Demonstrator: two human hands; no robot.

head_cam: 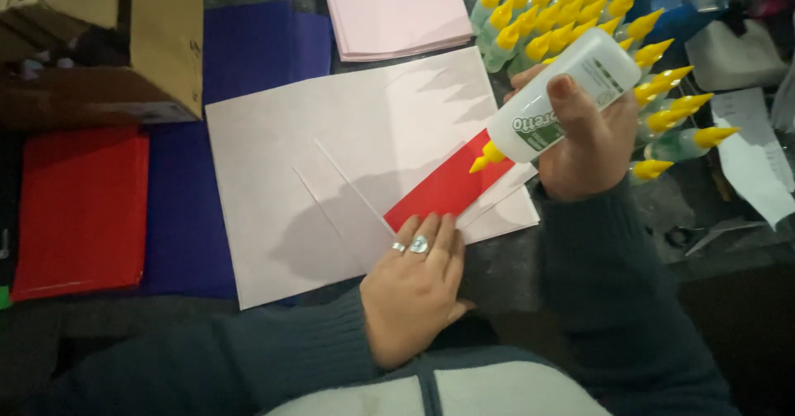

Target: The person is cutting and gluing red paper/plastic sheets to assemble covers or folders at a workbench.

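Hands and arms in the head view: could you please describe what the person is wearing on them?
Both arms are covered by dark blue-grey ribbed knit sleeves reaching the wrists. The left hand wears two silver rings on neighbouring fingers. The right hand shows no rings or glove.

Both arms wear dark teal ribbed knit sleeves with snug cuffs at the wrists. The left hand (414, 288) shows two silver rings, side by side. Below it, a pale grey garment panel with dark trim.
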